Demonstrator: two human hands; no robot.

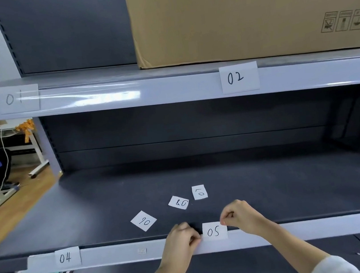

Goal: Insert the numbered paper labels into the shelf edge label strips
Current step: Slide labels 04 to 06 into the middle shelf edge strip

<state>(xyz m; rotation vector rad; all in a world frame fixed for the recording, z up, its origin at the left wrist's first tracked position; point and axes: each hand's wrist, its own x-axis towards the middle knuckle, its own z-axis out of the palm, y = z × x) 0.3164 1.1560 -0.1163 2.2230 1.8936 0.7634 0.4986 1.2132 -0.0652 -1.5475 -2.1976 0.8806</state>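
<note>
**Label 05 going into the lower strip**

Nearest us, both hands are on the lower label strip. The left hand is curled narrow, fingertips pinched at the strip's front just at nine o'clock of label 05, probably steadying the clear lip so the paper can slide behind it. The right hand pinches the label's upper right corner from two o'clock, likely to press it down. So the label sits squarely between the two hands, touching both. Label 04 is already seated, far off at nine o'clock. Beyond, three loose labels wait on the dark shelf at twelve o'clock. Farther up, 01 and 02 sit in the upper strip.
</note>
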